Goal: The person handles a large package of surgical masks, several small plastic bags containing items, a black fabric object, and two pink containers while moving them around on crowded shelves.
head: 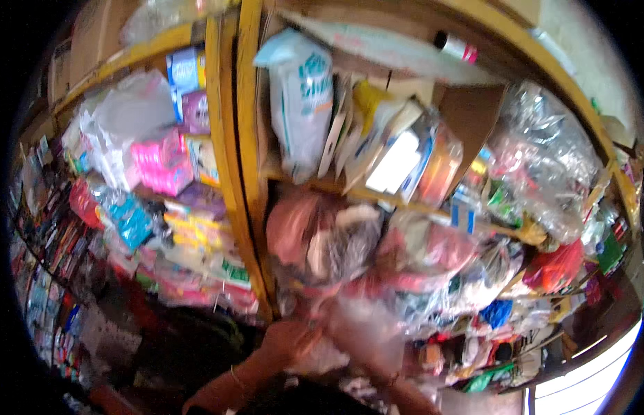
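Observation:
Low in the middle, my left hand (293, 337) has its fingers drawn together near a clear plastic bag (374, 321). Close to its right, my right hand (353, 332) is blurred and partly covered by that bag, so its grip is not plain. Directly above both hands, pinkish and dark plastic bags (348, 244) bulge from a lower shelf. On the shelf over them stands a tall white and teal plastic package (304, 104), beside an open cardboard box (470, 119) and some flat packets.
A yellow wooden post (249, 124) divides the shelving. Left of it lie pink packs (161, 161) and a turquoise packet (127, 215). Clear plastic bags (545, 150) and a red plastic bag (555, 267) crowd the right shelves. A cardboard box (93, 41) sits at upper left.

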Demonstrator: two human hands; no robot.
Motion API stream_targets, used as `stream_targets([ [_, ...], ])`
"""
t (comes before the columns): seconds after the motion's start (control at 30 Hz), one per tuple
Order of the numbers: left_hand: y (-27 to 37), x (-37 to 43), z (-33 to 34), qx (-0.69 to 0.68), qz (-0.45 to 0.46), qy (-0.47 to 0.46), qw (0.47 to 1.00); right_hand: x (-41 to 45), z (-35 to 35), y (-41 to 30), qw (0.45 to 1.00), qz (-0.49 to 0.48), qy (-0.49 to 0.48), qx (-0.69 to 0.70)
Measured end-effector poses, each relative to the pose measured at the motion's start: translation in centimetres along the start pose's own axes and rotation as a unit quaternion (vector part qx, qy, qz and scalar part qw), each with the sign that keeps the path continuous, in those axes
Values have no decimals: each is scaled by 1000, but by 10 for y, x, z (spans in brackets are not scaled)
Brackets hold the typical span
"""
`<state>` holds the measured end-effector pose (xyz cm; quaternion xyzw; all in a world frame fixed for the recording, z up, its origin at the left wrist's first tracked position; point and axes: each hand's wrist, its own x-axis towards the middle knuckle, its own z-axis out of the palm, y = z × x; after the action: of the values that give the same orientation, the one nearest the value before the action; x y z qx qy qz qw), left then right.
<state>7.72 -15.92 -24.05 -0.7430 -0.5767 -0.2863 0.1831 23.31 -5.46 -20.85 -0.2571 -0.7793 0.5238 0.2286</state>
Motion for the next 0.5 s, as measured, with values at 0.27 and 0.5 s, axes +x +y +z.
stream_targets([
  [0.27, -22, 2, -14, 38, -133, 92, 986, 25, -13, 37, 849, 102, 126, 504],
  [0.5, -7, 17, -28, -627, -461, 6, 627, 24, -6, 41, 902, 107, 129, 398],
])
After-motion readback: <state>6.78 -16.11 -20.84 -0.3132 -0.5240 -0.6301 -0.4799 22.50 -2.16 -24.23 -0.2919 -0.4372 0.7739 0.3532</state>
